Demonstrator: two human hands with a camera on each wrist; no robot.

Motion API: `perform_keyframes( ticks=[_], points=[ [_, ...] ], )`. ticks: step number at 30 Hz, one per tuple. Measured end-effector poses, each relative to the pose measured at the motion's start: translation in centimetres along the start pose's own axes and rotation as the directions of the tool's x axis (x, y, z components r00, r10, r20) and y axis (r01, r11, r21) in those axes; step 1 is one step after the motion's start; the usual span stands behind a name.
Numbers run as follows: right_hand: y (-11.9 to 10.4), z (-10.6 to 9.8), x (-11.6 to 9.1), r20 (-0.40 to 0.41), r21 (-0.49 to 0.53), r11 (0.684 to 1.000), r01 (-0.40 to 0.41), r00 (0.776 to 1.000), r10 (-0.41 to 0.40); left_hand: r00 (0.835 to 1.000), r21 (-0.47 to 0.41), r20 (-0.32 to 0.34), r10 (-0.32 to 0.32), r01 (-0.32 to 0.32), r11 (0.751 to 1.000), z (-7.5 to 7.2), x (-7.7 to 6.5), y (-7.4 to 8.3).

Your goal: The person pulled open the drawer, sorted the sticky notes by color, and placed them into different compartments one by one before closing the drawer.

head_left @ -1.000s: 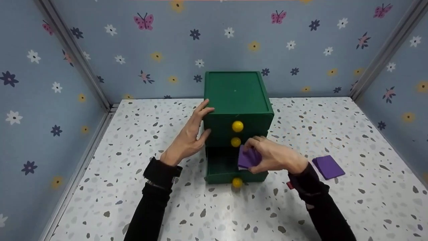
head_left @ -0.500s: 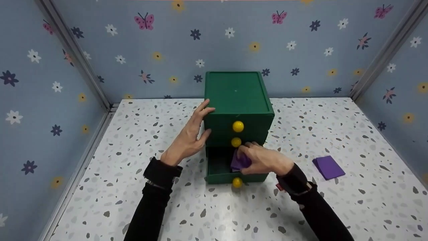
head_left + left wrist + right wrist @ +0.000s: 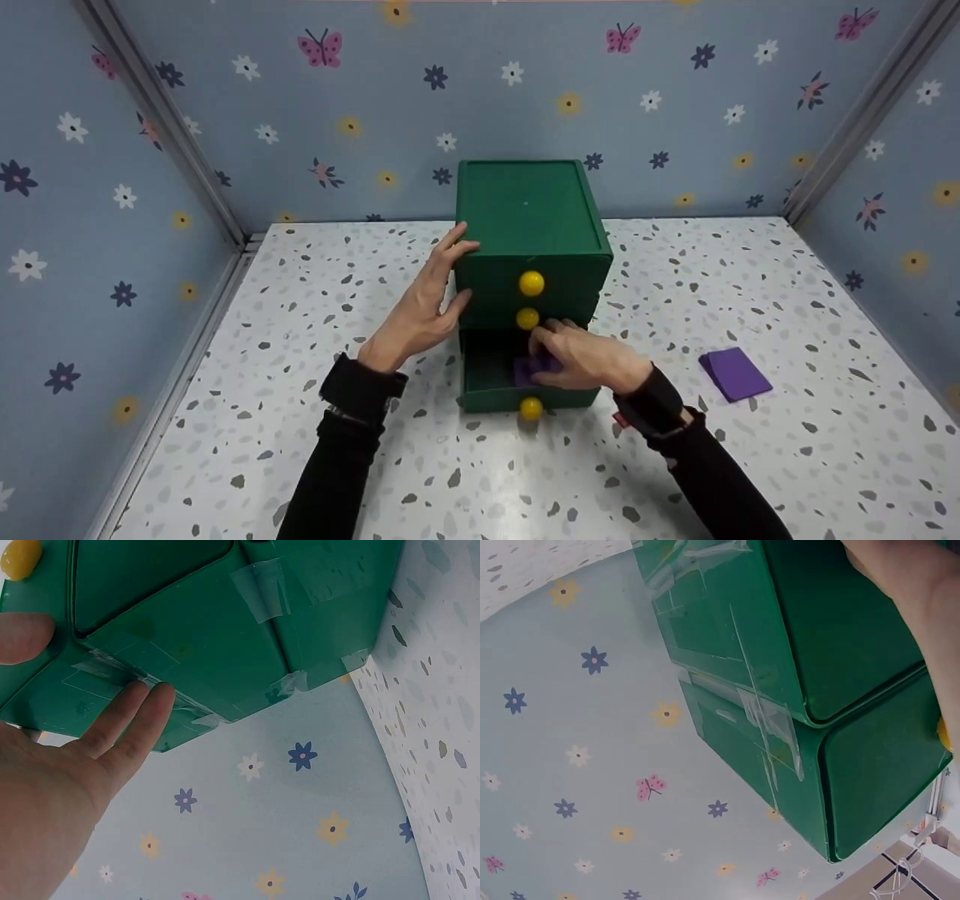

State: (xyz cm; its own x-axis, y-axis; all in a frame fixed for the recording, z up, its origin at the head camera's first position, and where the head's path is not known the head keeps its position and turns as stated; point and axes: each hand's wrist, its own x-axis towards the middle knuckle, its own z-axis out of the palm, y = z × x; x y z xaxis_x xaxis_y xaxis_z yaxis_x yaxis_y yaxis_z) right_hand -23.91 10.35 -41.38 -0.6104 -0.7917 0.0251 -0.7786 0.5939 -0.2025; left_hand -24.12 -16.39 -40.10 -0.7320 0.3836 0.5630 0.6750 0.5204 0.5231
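A small green drawer cabinet with yellow round knobs stands on the speckled table. Its bottom drawer is pulled out. My left hand rests against the cabinet's left side, fingers extended; the left wrist view shows two fingertips on the taped side wall. Inside the open drawer, my right hand has its fingers curled on a flat purple piece, which is largely hidden by the hand. In the right wrist view the purple piece does not show, only the cabinet's taped side and part of the hand.
Other flat purple pieces, overlapping, lie on the table to the right of the cabinet. A flowered blue wall rises behind it, with more panels at left and right. The upper drawers' knobs face forward.
My right hand has moved left and down into the open bottom drawer with the purple piece, which now shows less. My left hand has stayed on the cabinet.
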Motion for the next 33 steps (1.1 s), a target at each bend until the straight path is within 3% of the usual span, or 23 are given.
perform_keyframes(
  ticks=[7,14,17,20,22,24,29,31,33],
  points=[
    [0.3,-0.9,-0.2,0.058,0.060,0.997,-0.047,0.997,0.043,1.000,-0.010,0.011,0.005,-0.005,1.000,-0.1,-0.1,0.1],
    [1.8,-3.7,-1.8,0.076,0.254,0.964,-0.080,0.995,0.063,1.000,0.006,0.010,0.004,-0.004,1.000,-0.2,0.0,0.3],
    [3.2,-5.3,-3.1,0.069,0.314,0.937,-0.154,0.988,0.139,1.000,0.013,0.005,0.007,-0.007,1.000,-0.2,0.0,0.2],
    [5.4,-6.6,-4.6,0.069,0.319,0.907,-0.277,0.961,0.269,1.000,0.006,0.001,0.014,-0.014,1.000,-0.2,0.0,0.1],
    [7.1,-7.2,-5.8,0.098,0.305,0.869,-0.390,0.920,0.379,1.000,0.003,-0.001,0.017,-0.017,1.000,-0.2,0.0,0.1],
    [9.0,-7.6,-7.1,0.160,0.279,0.814,-0.510,0.860,0.484,1.000,-0.002,-0.001,0.015,-0.015,1.000,-0.1,0.0,0.0],
    [13.6,-7.2,-10.4,0.372,0.178,0.623,-0.762,0.638,0.674,1.000,-0.004,-0.001,0.002,-0.002,1.000,-0.1,0.1,0.0],
    [15.3,-6.6,-11.4,0.436,0.151,0.564,-0.812,0.567,0.699,1.000,-0.003,-0.002,0.001,-0.001,1.000,-0.1,0.1,0.0],
    [16.5,-6.0,-12.1,0.474,0.134,0.530,-0.837,0.524,0.708,1.000,-0.004,-0.002,0.004,-0.004,1.000,0.0,0.1,0.0]
  ],
)
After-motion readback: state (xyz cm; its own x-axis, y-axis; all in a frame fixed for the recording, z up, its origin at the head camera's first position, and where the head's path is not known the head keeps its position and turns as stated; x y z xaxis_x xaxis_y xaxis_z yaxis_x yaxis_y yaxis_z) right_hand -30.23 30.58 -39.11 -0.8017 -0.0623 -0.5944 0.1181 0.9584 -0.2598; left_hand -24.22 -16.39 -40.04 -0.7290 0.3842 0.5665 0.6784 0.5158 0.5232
